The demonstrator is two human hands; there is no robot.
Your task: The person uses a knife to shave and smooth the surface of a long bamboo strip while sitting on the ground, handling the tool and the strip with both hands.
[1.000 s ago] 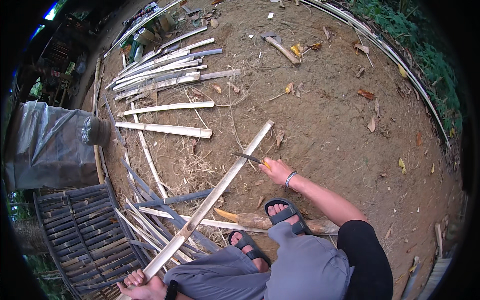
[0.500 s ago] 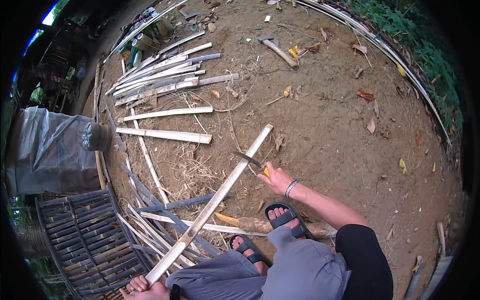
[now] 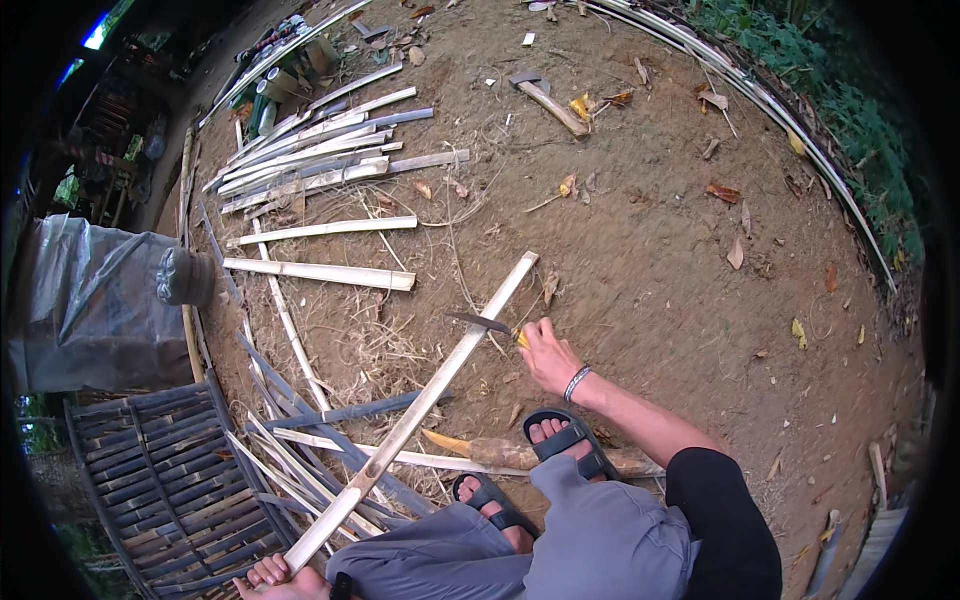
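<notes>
A long split bamboo strip [image 3: 425, 398] slants from the lower left up to the middle of the ground, its pale inner face upward. My left hand [image 3: 287, 580] grips its near end, fingers curled around the edge. In my right hand [image 3: 550, 357] is a knife [image 3: 482, 322] with a yellow handle and a dark, slightly curved blade. The blade lies across the strip a little short of its far end. Whether it is cutting into the surface I cannot tell. A thick wooden piece [image 3: 500, 452] lies on the ground beside my sandalled feet.
Several split bamboo strips [image 3: 318, 163] are piled at the upper left; others lie crossed beside a slatted bamboo bench [image 3: 170, 480]. A wooden-handled tool [image 3: 553, 105] rests on the dirt farther off. A plastic-covered bundle [image 3: 100, 310] stands at left, fibre shavings [image 3: 370, 350] nearby.
My right hand has shifted slightly left, and the knife blade has turned more level and sits a bit lower on the strip. My left hand keeps its grip. The whole view has shifted slightly.
</notes>
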